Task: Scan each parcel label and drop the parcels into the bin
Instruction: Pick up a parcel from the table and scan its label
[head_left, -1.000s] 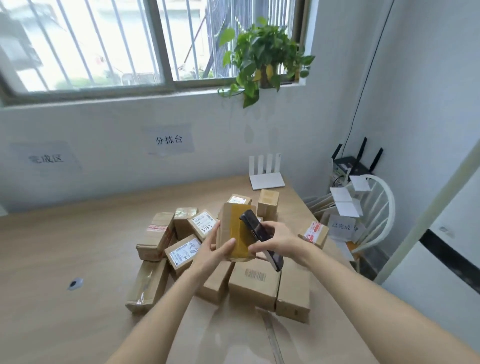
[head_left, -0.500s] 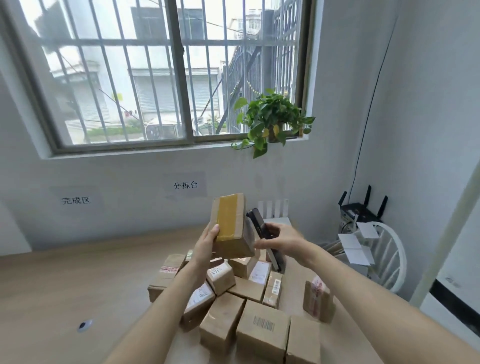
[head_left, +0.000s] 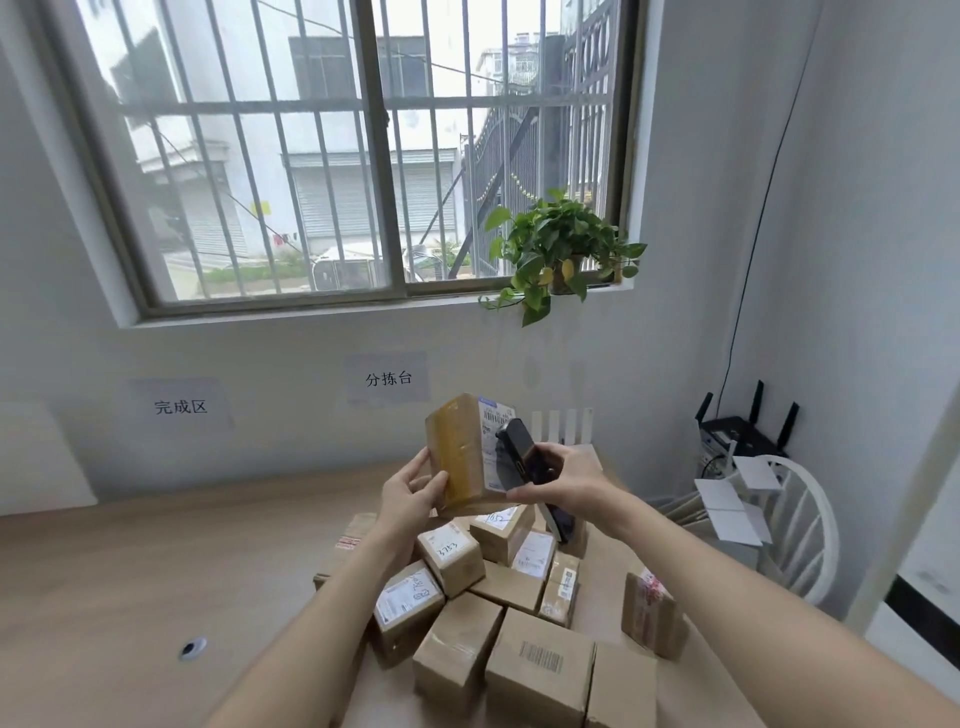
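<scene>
Above table (head_left: 156, 571), parcel (head_left: 462, 452) beside scanner (head_left: 519, 457).

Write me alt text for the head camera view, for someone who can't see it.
A person's left hand holds a cardboard parcel upright while the right hand aims a black scanner at its white label. Below, more parcels are heaped on a wooden table, under a barred window with a potted plant.
</scene>
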